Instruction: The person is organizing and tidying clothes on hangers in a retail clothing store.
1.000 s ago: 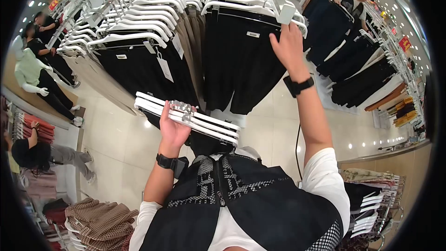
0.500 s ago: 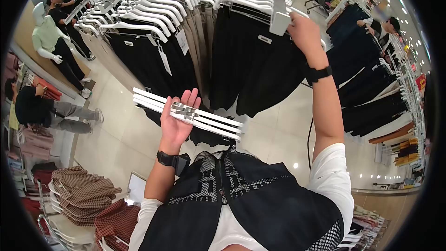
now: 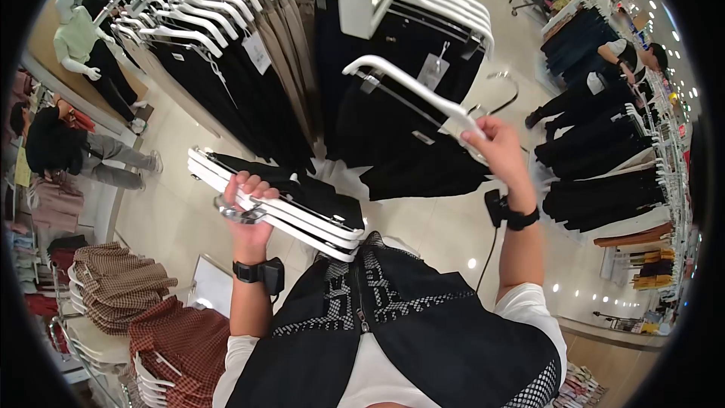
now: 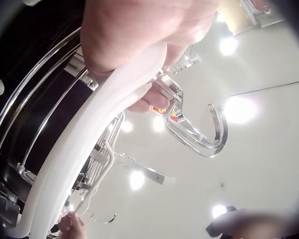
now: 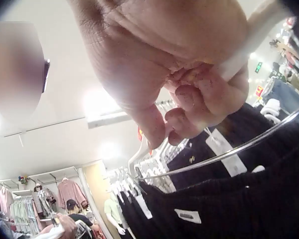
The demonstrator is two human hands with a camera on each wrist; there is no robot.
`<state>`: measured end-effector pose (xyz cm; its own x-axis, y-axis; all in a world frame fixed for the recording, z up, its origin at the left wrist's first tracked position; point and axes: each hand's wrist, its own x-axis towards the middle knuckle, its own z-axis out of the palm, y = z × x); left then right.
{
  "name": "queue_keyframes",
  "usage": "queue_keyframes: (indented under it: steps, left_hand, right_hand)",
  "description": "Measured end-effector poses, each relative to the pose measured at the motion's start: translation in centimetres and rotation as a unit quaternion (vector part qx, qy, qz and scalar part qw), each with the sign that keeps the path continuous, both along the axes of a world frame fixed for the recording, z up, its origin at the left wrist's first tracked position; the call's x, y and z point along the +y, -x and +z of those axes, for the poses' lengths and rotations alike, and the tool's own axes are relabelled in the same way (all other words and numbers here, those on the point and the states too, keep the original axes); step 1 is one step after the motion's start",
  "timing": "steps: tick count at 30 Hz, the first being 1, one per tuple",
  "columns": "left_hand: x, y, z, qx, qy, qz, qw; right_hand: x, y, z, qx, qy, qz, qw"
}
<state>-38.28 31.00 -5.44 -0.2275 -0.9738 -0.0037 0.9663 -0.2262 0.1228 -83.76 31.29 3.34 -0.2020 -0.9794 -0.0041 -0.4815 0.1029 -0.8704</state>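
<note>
My left hand [image 3: 251,236] grips a stack of white hangers [image 3: 313,228] low in front of my vest in the head view. Their metal hooks [image 4: 199,134] stick out past the hand in the left wrist view, and black trousers [image 3: 325,200] hang from the stack. My right hand [image 3: 502,149] holds one end of another white hanger [image 3: 411,81], tilted down toward the hand. Its metal hook [image 3: 507,91] is off the rail. Black trousers with a small pale label [image 5: 188,216] are clipped under it.
Ahead, the white rail end [image 3: 362,13] juts toward me, with more black trousers [image 3: 400,34] on hangers behind it. Black and beige trousers [image 3: 283,68] hang at the left. A mannequin [image 3: 78,45] and a person [image 3: 57,140] stand further left. Checked shirts [image 3: 177,340] hang at lower left.
My right hand has taken a hanger with black trousers off the rail and brought it down toward me. The left hand has shifted left and its fingers have curled over the hangers.
</note>
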Motion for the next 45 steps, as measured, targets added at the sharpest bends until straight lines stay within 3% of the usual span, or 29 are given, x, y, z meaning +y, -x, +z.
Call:
queue_keyframes:
  steps: [1,2,4,7,8,10,11,14,16,18,22,24,27,30,32,35,39,45]
  left_hand:
    - [0.6,-0.4,-0.1,0.011,-0.007,-0.002,1.0]
    - [1.2,-0.7,-0.1,0.023,-0.013,-0.003,1.0]
    - [2.2,-2.6,-1.2,0.028,-0.003,-0.007,1.0]
    - [4.0,-5.0,-2.4,0.016,-0.015,0.012,1.0]
    - [4.4,-5.5,-2.8,0.009,-0.018,0.02,1.0]
    - [4.8,-5.5,-2.6,0.008,-0.029,0.026,0.999]
    - [5.2,-5.7,-2.6,-0.005,-0.04,0.031,0.999]
    - [5.3,-5.2,-2.5,-0.027,-0.052,0.022,0.998]
    - [5.1,-4.5,-2.0,-0.034,-0.048,0.016,0.998]
    - [4.9,-4.0,-1.4,-0.036,-0.045,0.013,0.998]
    - [4.5,-4.1,-0.6,-0.057,-0.055,0.023,0.997]
    - [4.0,-5.0,-1.0,-0.083,-0.026,0.011,0.996]
    - [2.9,-5.8,-0.6,-0.125,-0.035,0.029,0.991]
    - [1.0,-6.0,0.0,-0.101,-0.067,0.021,0.992]
    - [-0.9,-6.4,-1.5,-0.087,0.022,-0.038,0.995]
    - [-2.6,-6.8,-1.9,-0.083,0.03,-0.09,0.992]
    - [-3.6,-6.1,0.0,-0.178,0.021,-0.1,0.979]
    - [-5.6,-8.4,0.7,-0.168,0.062,-0.167,0.97]
  right_hand:
    - [0.9,-0.7,-2.0,-0.001,0.011,0.008,1.0]
    - [2.6,-1.5,-3.2,0.077,0.005,0.011,0.997]
    - [6.1,-4.4,-4.2,0.097,0.031,0.089,0.991]
    - [11.5,-7.1,-5.3,-0.086,-0.117,0.159,0.977]
    - [12.7,-7.6,-5.6,-0.057,-0.076,0.2,0.975]
    - [14.3,-8.1,-6.5,-0.156,-0.133,0.239,0.949]
    - [14.7,-8.3,-7.1,-0.147,-0.138,0.239,0.95]
    - [13.1,-8.3,-7.3,-0.119,-0.099,0.215,0.964]
    - [10.7,-7.2,-7.3,-0.006,-0.089,0.203,0.975]
    - [7.7,-6.6,-7.4,0.034,-0.034,0.146,0.988]
    - [3.1,-7.5,-4.6,0.032,0.007,0.062,0.998]
    - [2.9,-8.8,-3.6,0.069,0.01,0.051,0.996]
    - [3.3,-12.5,-3.7,0.017,0.031,0.041,0.999]
    - [3.0,-17.5,-4.1,-0.048,0.056,0.05,0.996]
    - [2.3,-20.7,-4.4,-0.066,0.047,0.07,0.994]
    - [1.5,-25.1,-4.1,-0.081,0.027,0.103,0.991]
    - [1.3,-29.7,-3.6,-0.045,0.055,0.163,0.984]
    - [1.0,-33.9,-4.5,0.069,0.145,0.163,0.973]
